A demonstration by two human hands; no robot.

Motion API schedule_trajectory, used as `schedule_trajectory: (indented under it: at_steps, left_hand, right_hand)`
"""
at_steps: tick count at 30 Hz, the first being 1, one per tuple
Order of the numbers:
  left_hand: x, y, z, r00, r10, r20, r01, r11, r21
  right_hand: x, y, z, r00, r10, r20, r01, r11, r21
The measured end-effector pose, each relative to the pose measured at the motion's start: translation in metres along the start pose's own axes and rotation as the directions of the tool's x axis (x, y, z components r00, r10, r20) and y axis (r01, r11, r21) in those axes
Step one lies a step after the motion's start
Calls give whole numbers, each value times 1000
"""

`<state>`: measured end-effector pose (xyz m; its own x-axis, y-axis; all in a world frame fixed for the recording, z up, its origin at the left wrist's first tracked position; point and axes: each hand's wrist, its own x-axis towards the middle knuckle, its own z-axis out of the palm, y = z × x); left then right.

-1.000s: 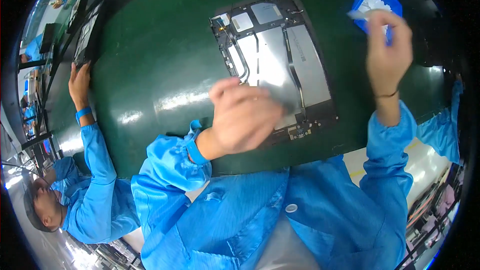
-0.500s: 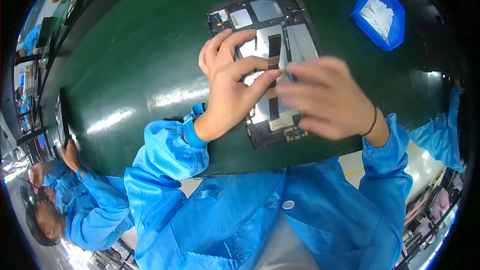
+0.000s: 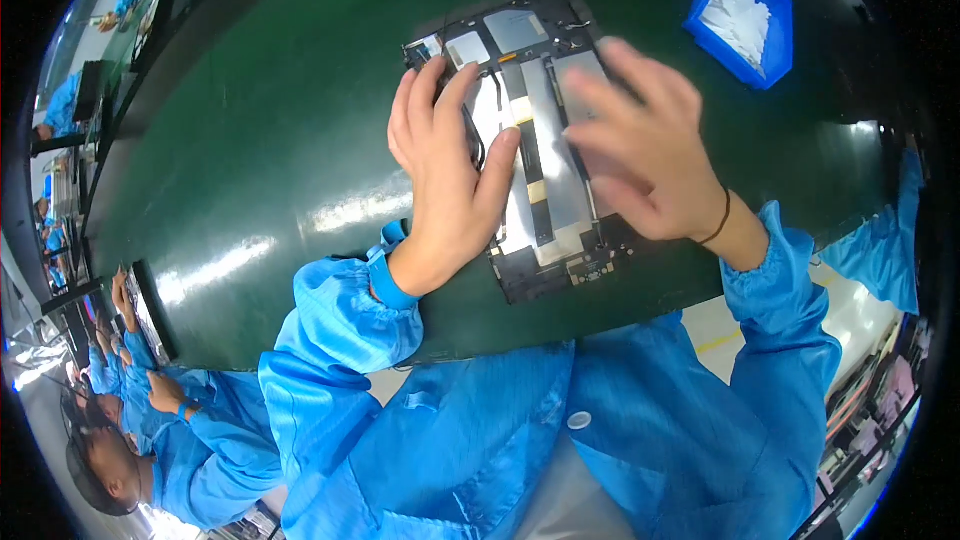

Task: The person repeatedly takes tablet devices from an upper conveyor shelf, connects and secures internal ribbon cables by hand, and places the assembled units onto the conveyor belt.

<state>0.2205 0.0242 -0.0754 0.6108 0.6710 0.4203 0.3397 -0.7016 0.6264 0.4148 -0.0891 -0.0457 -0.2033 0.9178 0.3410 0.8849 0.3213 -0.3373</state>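
Note:
An opened tablet (image 3: 562, 210) lies flat in front of me, its silver battery panels and black frame showing. Down its middle runs a black flat ribbon cable (image 3: 532, 155) with pale yellowish patches. My left hand (image 3: 445, 165) rests along the tablet's left side, fingers spread over the edge and thumb on the silver panel near the cable. Over the right side is my right hand (image 3: 655, 145), its fingers apart and blurred by motion. I see nothing held in it, and it hides part of the right panel.
A blue bin (image 3: 741, 25) with white pieces in it stands on the green table (image 3: 250, 130) at the far right. On the left, a co-worker in blue (image 3: 215, 455) sits by the table edge, near another dark flat device (image 3: 150, 312).
My left hand has gone from a pinch near the cable to spread fingers at the tablet's left side. My right hand has moved up. The cable's upper part now lies farther left.

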Motion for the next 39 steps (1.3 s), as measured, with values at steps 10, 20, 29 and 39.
schedule_trajectory:
  at_steps: [10, 20, 29, 39]
  left_hand:
    - [-3, 31, -16, 981, 131, 140, -136, 990, 27]
    - [-21, 40, -27, 611, 787, 85, -767, 563, 309]
    - [-18, 29, -15, 384, 923, -2, -891, 371, 262]
    - [-16, 34, -35, 718, 690, 93, -693, 721, -5]
  right_hand:
    - [-17, -22, 3, 954, 269, -135, -229, 939, 257]
    - [-23, -16, -11, 969, 237, 68, -231, 778, 584]
    - [-23, -15, -12, 975, 157, 160, -218, 832, 509]
    - [-21, 90, -65, 750, 211, -626, -436, 870, -229]
